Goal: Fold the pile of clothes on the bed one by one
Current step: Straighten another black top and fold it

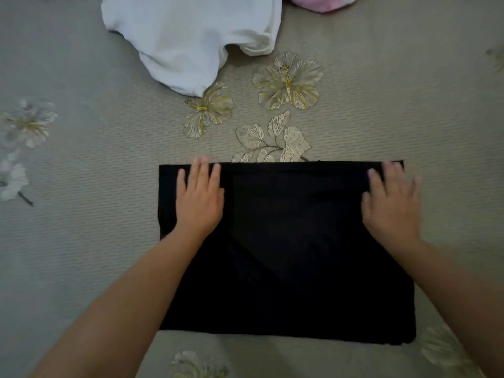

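A black garment (289,241) lies flat on the bed as a folded rectangle in front of me. My left hand (199,197) rests palm down on its far left part, straight fingers reaching the far edge. My right hand (391,201) lies flat near the far right corner, slightly blurred. Neither hand grips the cloth. A crumpled white garment (188,36) lies further away at the top of the view, with a pink one (321,2) partly cut off beyond it.
The bed is covered by a beige sheet (409,105) printed with pale hibiscus flowers (289,81) and leaves. Bare sheet stretches to the left and right of the black garment.
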